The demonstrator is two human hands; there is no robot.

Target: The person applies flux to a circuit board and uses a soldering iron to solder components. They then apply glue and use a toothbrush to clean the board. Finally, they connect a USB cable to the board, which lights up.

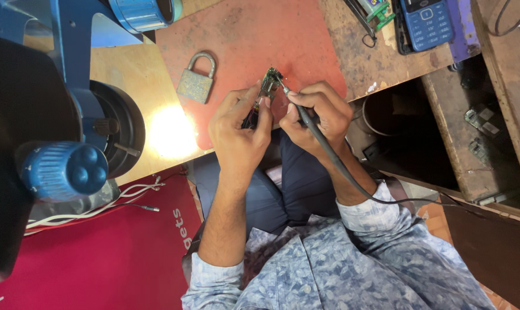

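My left hand (240, 123) pinches a small green circuit board (268, 80) and holds it upright over the near edge of a red work mat (248, 34). My right hand (317, 115) grips a dark soldering iron (306, 117) like a pen. Its tip touches the top corner of the board. The iron's black cord (363, 186) runs back past my right wrist and off to the right.
A brass padlock (197, 80) lies on the mat's left edge. A blue keypad phone (426, 22) rests at the far right of the wooden bench (131, 72). A blue microscope stand (70, 115) fills the left. A red cloth (99, 258) with white wires (111, 201) lies below it.
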